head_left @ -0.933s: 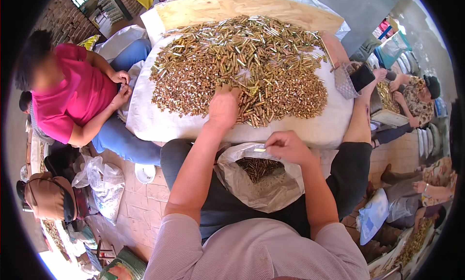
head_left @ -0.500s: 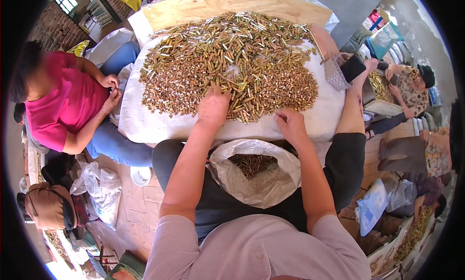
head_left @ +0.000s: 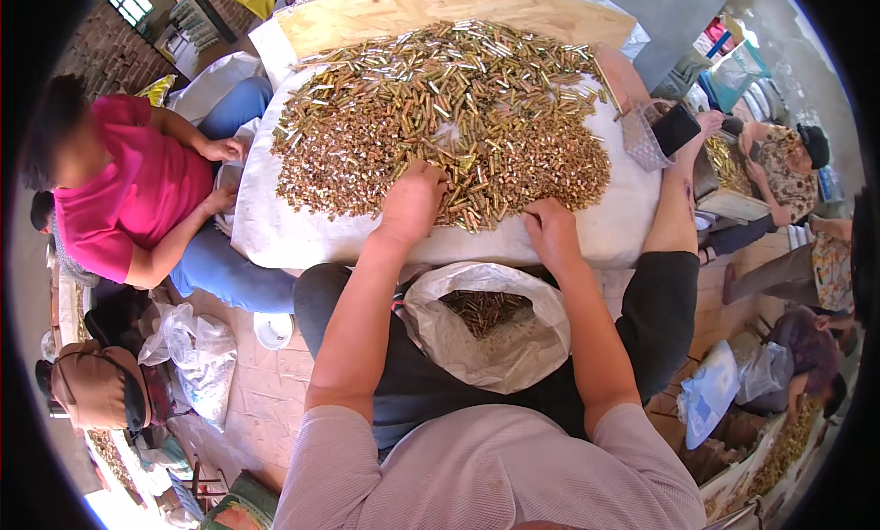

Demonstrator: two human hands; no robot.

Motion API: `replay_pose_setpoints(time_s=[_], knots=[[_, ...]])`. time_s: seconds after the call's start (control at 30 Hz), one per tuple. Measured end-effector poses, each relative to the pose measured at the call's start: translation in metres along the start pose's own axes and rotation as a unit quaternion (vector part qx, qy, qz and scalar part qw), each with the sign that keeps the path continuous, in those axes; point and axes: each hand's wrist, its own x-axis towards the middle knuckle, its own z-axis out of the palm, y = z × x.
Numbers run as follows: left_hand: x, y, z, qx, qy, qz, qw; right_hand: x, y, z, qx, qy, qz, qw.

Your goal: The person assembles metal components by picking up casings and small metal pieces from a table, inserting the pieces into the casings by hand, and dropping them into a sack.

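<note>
Our left hand (head_left: 414, 203) is curled over brassy pieces (head_left: 339, 171), right hand (head_left: 554, 231) bunched by them, we can't tell either's grip tbh.

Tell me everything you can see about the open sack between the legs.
The sack is off-white and creased, perhaps woven plastic, its wide mouth gaping upward. Slender dark brownish pieces lie inside. It sits between the black-clad legs, just below the near edge of the cloth-covered table. The right forearm passes along its right side; contact there is unclear.
</note>
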Motion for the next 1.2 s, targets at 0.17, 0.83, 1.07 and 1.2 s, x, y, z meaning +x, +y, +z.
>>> replay_pose_setpoints(time_s=[0.17, 0.83, 1.07, 1.2], knots=[[0.003, 0.009, -0.007, -0.235, 0.033, 0.002, 0.971, -0.005, 0.010, -0.001, 0.168, 0.012, 0.115, 0.979], [0.000, 0.058, 0.004, -0.577, -0.242, -0.084, 0.775, -0.006, -0.031, -0.005, 0.615, -0.034, 0.283, 0.735], [0.000, 0.068, -0.003, -0.686, -0.192, -0.133, 0.689, -0.007, -0.037, -0.009, 0.633, -0.037, 0.278, 0.722], [-0.001, 0.064, 0.000, -0.683, -0.198, -0.147, 0.687, -0.007, -0.037, -0.008, 0.637, -0.038, 0.275, 0.719]])
